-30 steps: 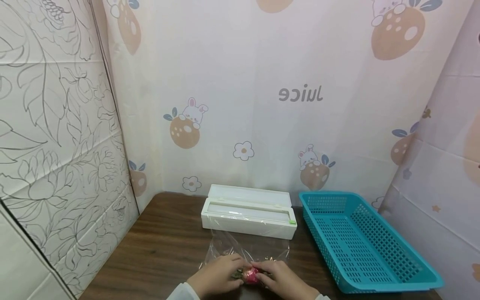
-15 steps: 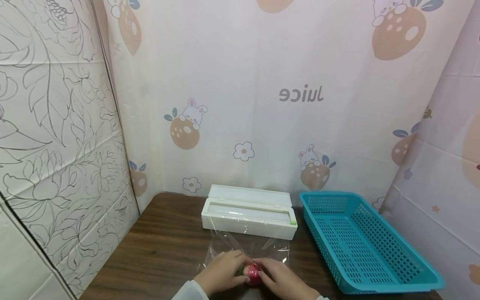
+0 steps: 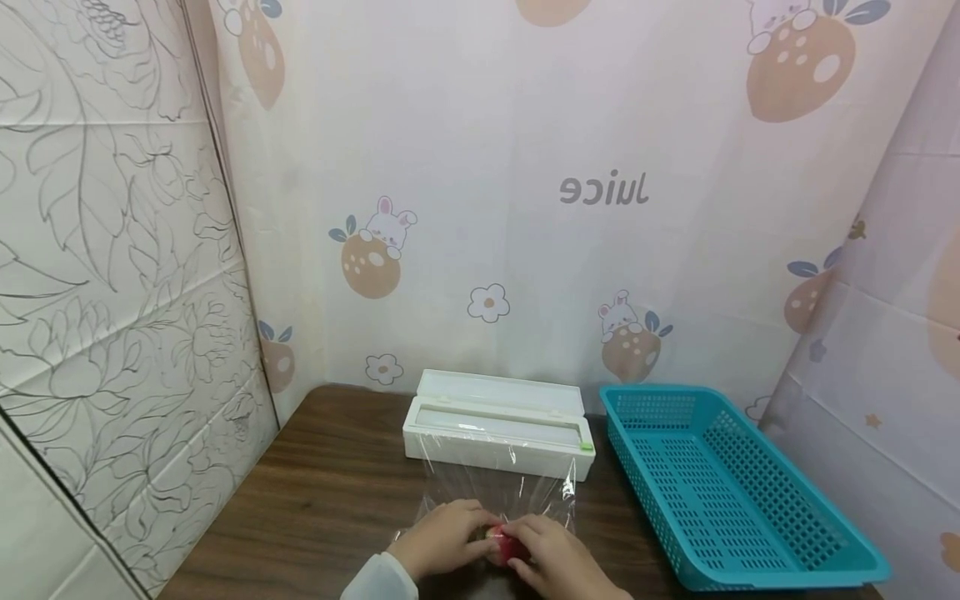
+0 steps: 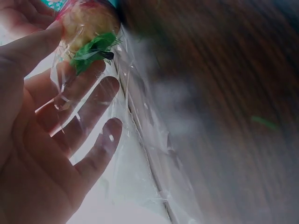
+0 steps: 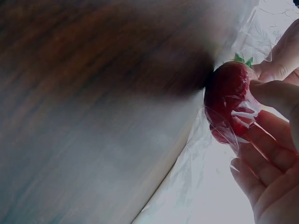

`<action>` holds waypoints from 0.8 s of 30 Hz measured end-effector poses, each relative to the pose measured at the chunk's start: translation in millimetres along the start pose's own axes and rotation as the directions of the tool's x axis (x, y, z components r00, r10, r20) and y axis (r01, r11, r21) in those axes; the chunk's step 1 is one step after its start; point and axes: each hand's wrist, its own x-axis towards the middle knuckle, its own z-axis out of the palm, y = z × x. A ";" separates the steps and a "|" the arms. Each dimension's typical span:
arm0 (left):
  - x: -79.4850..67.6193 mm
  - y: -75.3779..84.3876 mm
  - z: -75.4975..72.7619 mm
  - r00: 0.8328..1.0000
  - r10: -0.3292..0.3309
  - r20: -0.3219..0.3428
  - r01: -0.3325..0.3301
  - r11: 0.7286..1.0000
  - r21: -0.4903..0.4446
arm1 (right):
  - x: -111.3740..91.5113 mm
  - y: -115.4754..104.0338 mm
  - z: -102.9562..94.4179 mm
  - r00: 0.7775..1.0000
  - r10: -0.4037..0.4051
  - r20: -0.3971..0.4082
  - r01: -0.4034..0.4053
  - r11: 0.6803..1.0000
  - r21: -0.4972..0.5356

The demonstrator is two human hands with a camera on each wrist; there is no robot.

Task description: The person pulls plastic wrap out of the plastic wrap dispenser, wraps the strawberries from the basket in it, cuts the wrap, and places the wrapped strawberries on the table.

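A red strawberry [image 3: 501,546] with a green leafy top [image 4: 95,50] sits between my two hands, low in the head view. Clear cling film [image 3: 517,493] covers it, and loose film bunches at both its ends. My left hand [image 3: 442,540] pinches the wrapped leafy end with thumb and fingers. On the other side, my right hand [image 3: 557,557] grips the red body, the thumb pressed on it and the fingers behind. Film stretches from the hands back to a white cling film dispenser [image 3: 465,448], its lid up.
A teal plastic basket [image 3: 772,577] stands to the right on the dark wooden table [image 3: 322,492]. Patterned cloth walls [image 3: 450,208] rise behind and at both sides. A small green scrap [image 4: 264,122] lies on the wood in the left wrist view.
The strawberry has turned between my fingers, showing red where leaves and film showed earlier. The film behind is drawn tauter in narrow creases. Dispenser and basket stay put.
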 end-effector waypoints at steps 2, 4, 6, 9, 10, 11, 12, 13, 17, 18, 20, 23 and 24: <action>0.6 -3.1 2.7 1.000 0.003 0.011 -0.003 1.000 -0.031 | 0.5 -0.5 0.5 0.999 0.041 0.022 -0.041 0.999 0.022; 1.0 -5.0 5.2 1.000 0.008 0.020 -0.007 0.999 -0.041 | 1.6 -0.3 1.5 0.993 0.099 0.067 -0.103 0.993 0.057; 1.6 -5.7 6.4 1.000 0.005 0.031 -0.004 0.999 -0.042 | 2.8 0.3 2.1 0.984 0.140 0.107 -0.149 0.985 0.087; 1.9 -5.1 6.5 0.998 -0.018 0.053 0.020 0.999 -0.039 | 4.8 1.0 2.6 0.966 0.190 0.174 -0.211 0.972 0.108; 2.0 -5.1 6.5 0.998 -0.032 0.060 0.035 0.998 -0.048 | 5.2 1.0 2.4 0.963 0.193 0.186 -0.215 0.971 0.108; 2.0 -5.3 6.5 0.997 -0.049 0.067 0.053 0.997 -0.064 | 5.6 0.9 2.3 0.961 0.195 0.195 -0.219 0.970 0.106; 1.7 -5.4 6.7 0.995 -0.066 0.073 0.072 0.994 -0.081 | 5.9 0.8 2.3 0.958 0.201 0.204 -0.225 0.969 0.102; 1.3 -5.8 7.2 0.994 -0.078 0.076 0.086 0.991 -0.098 | 6.1 0.7 2.1 0.956 0.204 0.212 -0.229 0.968 0.099; -0.9 -6.9 7.1 0.991 -0.120 0.067 0.128 0.982 -0.141 | 7.7 2.2 3.0 0.951 0.209 0.228 -0.234 0.969 0.085; -1.4 -7.0 6.8 0.990 -0.123 0.061 0.131 0.982 -0.138 | 8.5 2.9 3.1 0.949 0.210 0.233 -0.235 0.968 0.083; -2.1 -6.9 5.9 0.991 -0.126 0.052 0.132 0.983 -0.126 | 10.3 5.0 3.7 0.945 0.212 0.248 -0.238 0.968 0.079; -2.7 -7.2 5.5 0.991 -0.126 0.043 0.129 0.987 -0.093 | 12.7 8.5 4.3 0.937 0.215 0.274 -0.248 0.965 0.090; -2.8 -7.3 5.5 0.991 -0.123 0.045 0.127 0.988 -0.083 | 13.2 9.9 4.7 0.934 0.220 0.283 -0.256 0.962 0.098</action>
